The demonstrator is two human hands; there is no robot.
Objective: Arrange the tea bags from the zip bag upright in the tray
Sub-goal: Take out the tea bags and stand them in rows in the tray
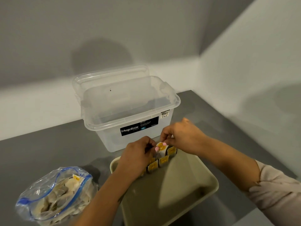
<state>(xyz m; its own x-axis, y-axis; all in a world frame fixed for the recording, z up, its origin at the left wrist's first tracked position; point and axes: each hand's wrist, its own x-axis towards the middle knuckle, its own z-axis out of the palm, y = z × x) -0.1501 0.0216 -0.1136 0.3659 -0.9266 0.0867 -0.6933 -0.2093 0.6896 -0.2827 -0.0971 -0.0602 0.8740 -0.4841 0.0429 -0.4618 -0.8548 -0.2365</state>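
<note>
A beige tray (pixel 192 185) lies on the grey counter in front of me. Several tea bags with yellow tags (pixel 163 161) stand upright in a row along its far left corner. Above that row, my left hand (pixel 136 157) and my right hand (pixel 182 136) together pinch one tea bag (pixel 160 148) by its top, its yellow tag facing up. The clear zip bag (pixel 53 198) with a blue seal lies open at the lower left, holding several more tea bags.
A clear plastic Megabox storage box (pixel 130 115) stands open just behind the tray, its lid leaning against the wall behind it. Grey walls close in at the back and the right. A pale sleeve covers my right forearm.
</note>
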